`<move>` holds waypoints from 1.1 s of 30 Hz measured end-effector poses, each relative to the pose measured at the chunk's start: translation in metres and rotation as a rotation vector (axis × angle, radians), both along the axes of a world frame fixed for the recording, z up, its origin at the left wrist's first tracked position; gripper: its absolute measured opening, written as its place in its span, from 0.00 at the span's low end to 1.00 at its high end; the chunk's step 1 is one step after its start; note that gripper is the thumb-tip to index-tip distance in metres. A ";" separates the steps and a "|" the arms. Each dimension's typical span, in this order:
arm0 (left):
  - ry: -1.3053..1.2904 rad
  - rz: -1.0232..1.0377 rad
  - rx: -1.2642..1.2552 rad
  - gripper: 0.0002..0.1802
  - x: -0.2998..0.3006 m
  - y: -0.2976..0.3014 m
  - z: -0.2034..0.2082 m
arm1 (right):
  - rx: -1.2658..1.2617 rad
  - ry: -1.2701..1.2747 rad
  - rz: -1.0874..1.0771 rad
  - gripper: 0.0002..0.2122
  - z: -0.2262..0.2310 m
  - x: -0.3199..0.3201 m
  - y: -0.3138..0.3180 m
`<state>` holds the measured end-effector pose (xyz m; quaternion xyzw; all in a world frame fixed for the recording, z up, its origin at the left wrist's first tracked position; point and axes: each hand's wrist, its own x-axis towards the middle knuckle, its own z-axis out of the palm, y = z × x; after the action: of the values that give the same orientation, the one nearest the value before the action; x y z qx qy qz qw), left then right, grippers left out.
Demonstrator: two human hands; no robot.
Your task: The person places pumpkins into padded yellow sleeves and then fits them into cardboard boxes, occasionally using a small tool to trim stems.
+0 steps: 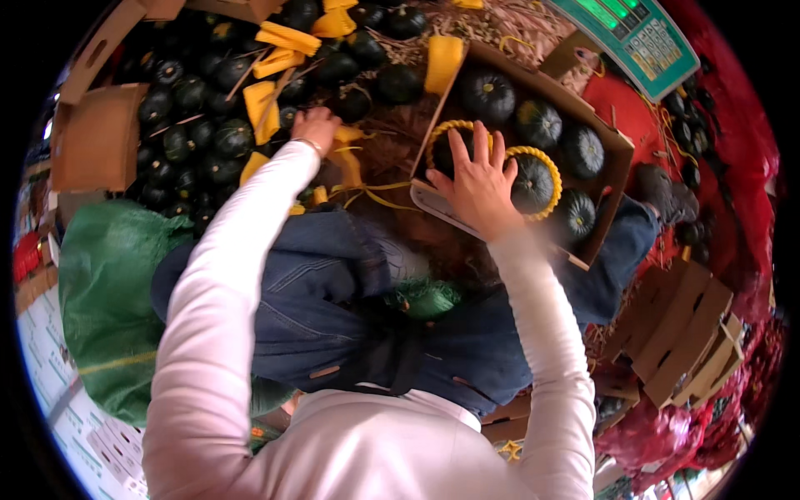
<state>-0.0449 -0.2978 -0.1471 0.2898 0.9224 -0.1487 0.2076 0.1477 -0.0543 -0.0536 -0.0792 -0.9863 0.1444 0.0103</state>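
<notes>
My right hand (482, 179) lies over a cardboard box (617, 158) with its fingers spread. It rests on a dark green squash at the box's near left, mostly hidden under the palm, with a yellow foam net ring around it. Beside it, another squash (532, 185) sits in a second yellow ring. More squashes (487, 94) stand bare in the box. My left hand (316, 127) reaches over the pile of loose squashes (233, 137), fingers apart and slightly bent, with nothing visible in them. Yellow foam nets (262, 110) lie next to it; its fingertips are partly hidden.
A green scale (637, 46) with a lit display stands beyond the box. A green sack (117, 283) is at my left, near an upright cardboard flap (97, 137). Flattened cartons (679, 329) and red netting (667, 433) lie at right. My legs flank the box's near side.
</notes>
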 end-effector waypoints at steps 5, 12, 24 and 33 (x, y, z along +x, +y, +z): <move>-0.304 -0.137 0.837 0.24 0.050 0.030 0.118 | -0.542 0.206 -0.077 0.25 0.042 0.061 0.023; -1.120 0.566 1.282 0.20 0.187 0.049 0.173 | -0.437 0.583 0.003 0.13 0.073 0.065 -0.037; -1.151 0.776 1.643 0.18 0.236 0.047 0.217 | -1.964 -0.031 -0.014 0.18 0.109 0.119 -0.025; -1.327 0.646 1.405 0.32 0.201 0.053 0.199 | -2.134 -0.115 -0.158 0.14 0.080 0.136 -0.023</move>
<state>0.1557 -0.2444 0.0523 0.1074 0.5342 0.6803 0.4903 0.2835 -0.0775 0.0264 -0.1176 -0.3414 0.9270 -0.1016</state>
